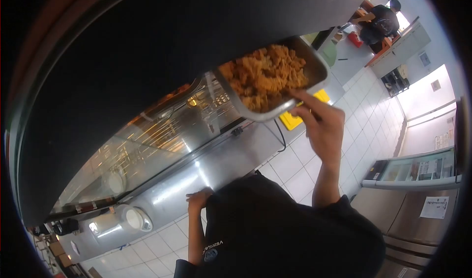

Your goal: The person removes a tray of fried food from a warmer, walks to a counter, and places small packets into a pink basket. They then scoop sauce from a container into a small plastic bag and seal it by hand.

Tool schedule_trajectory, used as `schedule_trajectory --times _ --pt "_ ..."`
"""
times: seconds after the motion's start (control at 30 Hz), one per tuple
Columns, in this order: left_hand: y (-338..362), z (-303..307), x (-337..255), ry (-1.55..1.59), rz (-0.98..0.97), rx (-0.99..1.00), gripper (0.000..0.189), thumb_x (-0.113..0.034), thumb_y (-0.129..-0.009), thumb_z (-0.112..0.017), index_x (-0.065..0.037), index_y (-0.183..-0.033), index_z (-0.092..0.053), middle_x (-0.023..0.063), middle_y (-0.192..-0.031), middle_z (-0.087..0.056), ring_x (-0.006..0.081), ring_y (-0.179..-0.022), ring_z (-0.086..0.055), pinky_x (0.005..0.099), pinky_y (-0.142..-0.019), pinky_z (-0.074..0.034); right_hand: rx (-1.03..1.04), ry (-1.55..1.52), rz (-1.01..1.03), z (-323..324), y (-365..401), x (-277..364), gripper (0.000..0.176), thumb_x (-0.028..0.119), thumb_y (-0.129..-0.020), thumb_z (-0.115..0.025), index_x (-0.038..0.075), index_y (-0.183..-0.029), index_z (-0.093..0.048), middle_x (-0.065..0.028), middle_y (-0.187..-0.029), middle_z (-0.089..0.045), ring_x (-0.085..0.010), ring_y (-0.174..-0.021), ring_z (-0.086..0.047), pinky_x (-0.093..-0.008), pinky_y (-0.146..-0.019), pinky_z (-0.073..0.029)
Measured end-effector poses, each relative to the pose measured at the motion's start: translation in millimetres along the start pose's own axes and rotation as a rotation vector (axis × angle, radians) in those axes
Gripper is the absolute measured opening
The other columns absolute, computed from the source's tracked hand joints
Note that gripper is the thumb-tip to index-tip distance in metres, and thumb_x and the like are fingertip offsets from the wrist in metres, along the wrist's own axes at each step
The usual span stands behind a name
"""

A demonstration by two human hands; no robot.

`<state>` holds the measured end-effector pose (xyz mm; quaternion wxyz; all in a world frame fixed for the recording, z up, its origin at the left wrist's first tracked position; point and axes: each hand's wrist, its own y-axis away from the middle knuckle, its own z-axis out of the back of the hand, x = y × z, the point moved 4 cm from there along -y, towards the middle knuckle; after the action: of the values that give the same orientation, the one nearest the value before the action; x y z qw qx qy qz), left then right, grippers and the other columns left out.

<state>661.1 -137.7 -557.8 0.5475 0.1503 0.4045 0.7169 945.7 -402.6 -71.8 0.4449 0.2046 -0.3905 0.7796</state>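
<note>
Big dark curved hood (147, 57) fills the far left, matte, no detail. Under it is a glass-fronted cabinet (147, 145) with slanted, reflective panes, and below that a brushed steel front (221, 165). White square floor tiles (295, 165), glossy.

Rectangular steel pan (314, 79) with rounded corners is held up, far centre, at the cabinet's top. It is heaped with fried pieces (265, 76), orange-brown, craggy and crumbed.

Right hand (322, 125) is clamped on the pan's near rim, fingers stretched along the edge. Left hand (199, 199) is near left against the steel front, fingers curled; grip cannot be told.

Flat yellow piece (290, 122) lies just under the pan. Another person (383, 20) in dark clothes stands far right.
</note>
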Motion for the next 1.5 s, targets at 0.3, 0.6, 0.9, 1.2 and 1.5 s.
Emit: schedule_trajectory --times 0.3,0.6,0.9,1.2,1.5 --pt "9.6 32.4 -25.0 0.205 -0.053 0.063 0.043 -0.052 -0.098 -0.042 -0.028 -0.130 -0.056 0.0082 -0.136 -0.057 0.0413 -0.127 -0.049 0.0788 -0.098 -0.024 -0.029 -0.100 0.112 -1.8 27.5 -22.9 0.020 -0.004 -0.086 -0.067 -0.005 -0.106 -0.070 -0.0110 -0.077 -0.072 -0.0130 -0.066 -0.069 -0.0227 -0.061 -0.054" --pt "-31.7 -23.3 9.4 0.240 -0.044 0.084 0.050 -0.062 -0.095 -0.041 -0.031 -0.132 -0.054 0.0068 -0.142 -0.051 0.0554 -0.130 -0.039 0.0807 -0.103 -0.010 -0.100 -0.139 0.063 -8.4 37.6 -42.8 0.038 0.007 -0.079 -0.079 0.003 -0.115 -0.067 -0.0070 -0.070 -0.069 -0.0081 -0.051 -0.059 -0.0217 -0.049 -0.042" --pt "-20.3 -8.7 -2.3 0.291 0.003 0.063 0.052 -0.064 -0.093 -0.042 -0.033 -0.133 -0.053 0.0009 -0.141 -0.053 0.0561 -0.130 -0.038 0.0808 -0.103 -0.009 -0.109 -0.164 0.063 -9.3 37.5 -43.4 0.033 0.003 -0.082 -0.075 -0.001 -0.112 -0.063 -0.0064 -0.069 -0.070 -0.0074 -0.052 -0.060 -0.0197 -0.049 -0.042" --pt "-2.1 15.8 -20.7 0.215 0.061 0.059 0.055 -0.066 -0.094 -0.038 -0.031 -0.134 -0.054 0.0079 -0.137 -0.057 0.0618 -0.127 -0.036 0.0799 -0.104 -0.009 -0.133 -0.137 0.036 -8.1 37.4 -38.1 0.032 -0.003 -0.084 -0.070 0.000 -0.114 -0.060 -0.0075 -0.073 -0.071 -0.0099 -0.060 -0.066 -0.0185 -0.050 -0.044" --pt "24.2 44.9 -39.7 0.200 0.082 0.016 0.060 -0.069 -0.092 -0.038 -0.031 -0.134 -0.055 0.0087 -0.140 -0.054 0.0677 -0.123 -0.035 0.0823 -0.101 -0.012 -0.210 -0.138 0.017 -15.7 -1.5 -30.5 0.030 0.009 -0.087 -0.072 0.009 -0.116 -0.065 -0.0065 -0.078 -0.072 -0.0093 -0.066 -0.067 -0.0186 -0.050 -0.044"
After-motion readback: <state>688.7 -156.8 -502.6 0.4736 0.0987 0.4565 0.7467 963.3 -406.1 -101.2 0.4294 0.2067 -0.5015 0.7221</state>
